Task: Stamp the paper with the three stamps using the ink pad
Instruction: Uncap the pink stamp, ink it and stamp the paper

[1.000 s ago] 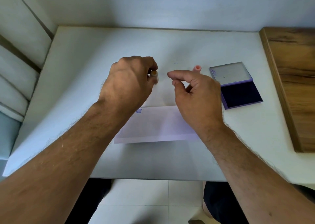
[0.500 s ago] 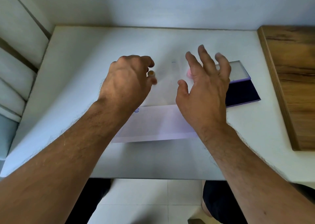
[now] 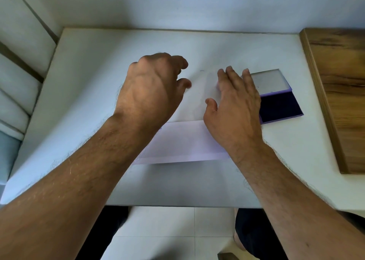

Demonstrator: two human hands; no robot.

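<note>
A sheet of paper (image 3: 187, 141) lies in the middle of the white table (image 3: 88, 81), its near part tinted lilac. My left hand (image 3: 152, 89) hovers over the paper's upper left with fingers curled; no stamp shows in it. My right hand (image 3: 235, 105) is spread flat over the paper's upper right corner, holding nothing. A faint pink stamp (image 3: 217, 84) peeks out beside its index finger. The open ink pad (image 3: 280, 105) lies just right of that hand, dark pad toward me and grey lid behind. The other stamps are hidden.
A wooden board (image 3: 339, 101) lies along the table's right side. A wall runs behind the table, and pale cushions (image 3: 17, 77) stand to the left. The table's front edge is near my forearms, with tiled floor below.
My right hand let go of the pink stamp, opened, then lowered flat with its fingers drawn together. The small yellowish stamp seen at my left fingertips no longer shows.
</note>
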